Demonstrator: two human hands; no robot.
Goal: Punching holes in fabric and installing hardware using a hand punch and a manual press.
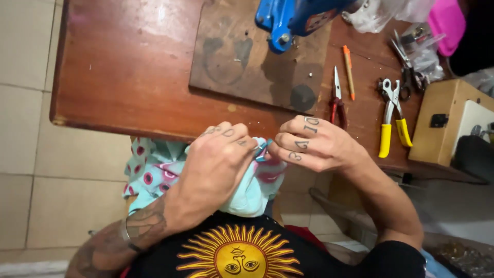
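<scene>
I hold a bunched piece of pale turquoise fabric with red-and-white dots (154, 172) in my lap, just below the near edge of the reddish-brown wooden tabletop (128, 72). My left hand (218, 162) grips the cloth with its fingers curled tight over the bundle. My right hand (309, 144) meets it, fingers pressed together and pinching a small blue piece at the fabric's edge (262, 149); I cannot tell exactly what that piece is. The work looks mid-way: the cloth is gathered and the small part is in hand, but nothing looks finished. The yellow-handled pliers (392, 121), red-handled snips (337, 103) and orange pen (349, 72) lie untouched on the tabletop, well apart from my hands.
</scene>
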